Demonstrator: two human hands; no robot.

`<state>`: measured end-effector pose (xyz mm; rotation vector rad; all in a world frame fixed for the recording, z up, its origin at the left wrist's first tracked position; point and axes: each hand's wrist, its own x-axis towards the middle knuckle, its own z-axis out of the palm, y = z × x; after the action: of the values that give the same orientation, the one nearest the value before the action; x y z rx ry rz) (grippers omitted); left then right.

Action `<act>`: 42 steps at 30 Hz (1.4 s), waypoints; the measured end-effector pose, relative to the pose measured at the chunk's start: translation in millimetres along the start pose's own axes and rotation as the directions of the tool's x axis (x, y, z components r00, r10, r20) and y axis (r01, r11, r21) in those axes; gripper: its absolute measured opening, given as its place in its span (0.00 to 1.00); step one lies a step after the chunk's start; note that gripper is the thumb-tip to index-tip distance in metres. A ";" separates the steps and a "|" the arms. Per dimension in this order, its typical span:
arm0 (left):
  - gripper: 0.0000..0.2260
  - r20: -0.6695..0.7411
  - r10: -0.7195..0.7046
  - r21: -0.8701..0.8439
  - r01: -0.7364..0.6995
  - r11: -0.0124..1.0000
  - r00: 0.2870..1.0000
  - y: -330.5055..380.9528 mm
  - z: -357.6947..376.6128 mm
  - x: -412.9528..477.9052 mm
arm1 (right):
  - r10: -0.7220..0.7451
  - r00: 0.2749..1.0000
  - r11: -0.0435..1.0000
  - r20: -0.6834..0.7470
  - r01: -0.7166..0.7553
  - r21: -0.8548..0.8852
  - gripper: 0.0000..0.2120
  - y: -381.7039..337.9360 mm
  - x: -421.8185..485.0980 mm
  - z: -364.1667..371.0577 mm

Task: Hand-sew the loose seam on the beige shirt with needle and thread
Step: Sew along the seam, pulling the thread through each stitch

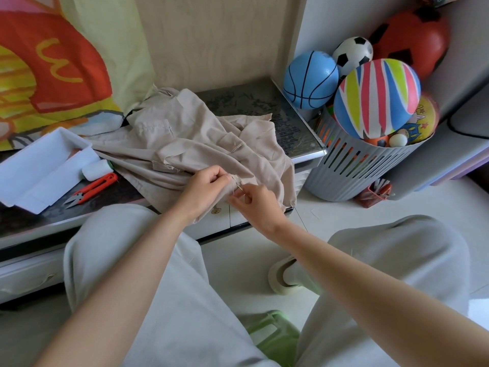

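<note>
The shirt [185, 136] is spread on the surface [264, 107], and its near edge is pinched in the grip of the left hand [209, 185]. Just beside that fold, the needle [239, 186] is grasped in the grip of the right hand [254, 201]. Scissors [92, 188] are seen left of the shirt.

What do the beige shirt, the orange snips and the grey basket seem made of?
Beige shirt: thin woven cloth, matte, soft creases. Orange snips: likely plastic handles, smooth; grey metal-looking blades. Grey basket: moulded plastic, probably, with even slots.
</note>
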<state>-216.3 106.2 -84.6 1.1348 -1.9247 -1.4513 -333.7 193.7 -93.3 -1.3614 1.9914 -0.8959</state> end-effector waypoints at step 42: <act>0.09 -0.039 0.054 0.053 -0.052 0.997 0.998 -3.1 -9.6 -0.9 | -0.189 0.978 0.972 -0.088 0.173 -0.157 0.08 -10.8 2.1 -6.6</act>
<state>-207.4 101.4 -84.2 1.1186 -1.9607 -1.3474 -333.3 190.3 -81.0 -1.6330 2.0713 -0.9299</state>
